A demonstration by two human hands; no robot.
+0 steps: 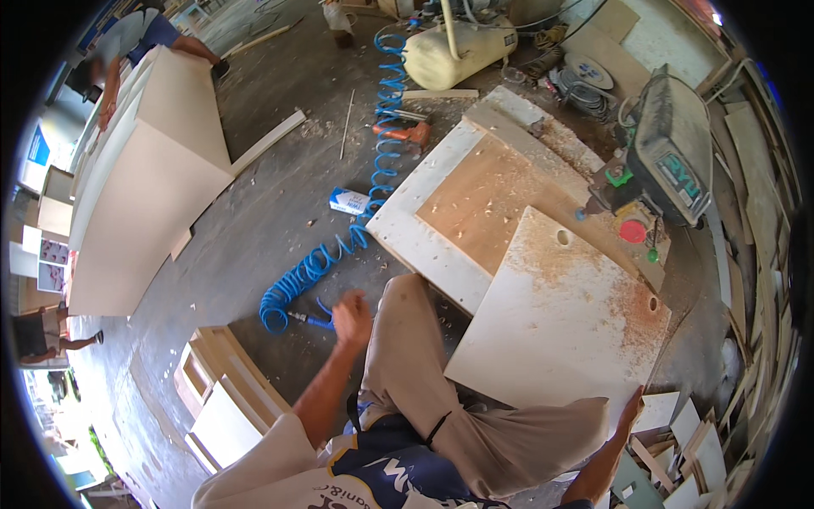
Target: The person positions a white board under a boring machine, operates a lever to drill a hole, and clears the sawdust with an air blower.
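Note:
My left hand [350,316] is blurred, its fingers curled, right at the loose end of a blue coiled air hose [315,265] that lies on the concrete floor; whether it grips the hose I cannot tell. My right hand [628,409] holds the lower right corner of a white board [551,331] with drilled holes and sawdust on it. The board leans from a low workbench [441,212] across my bent leg in beige trousers [424,373].
A drilling machine [670,153] stands at the bench's right end. A cream air tank [458,53] and an orange tool [407,133] lie beyond. Large white panels [144,187] stand at left, handled by another person [119,51]. Small cabinet frames [225,394] and offcuts [687,450] lie near me.

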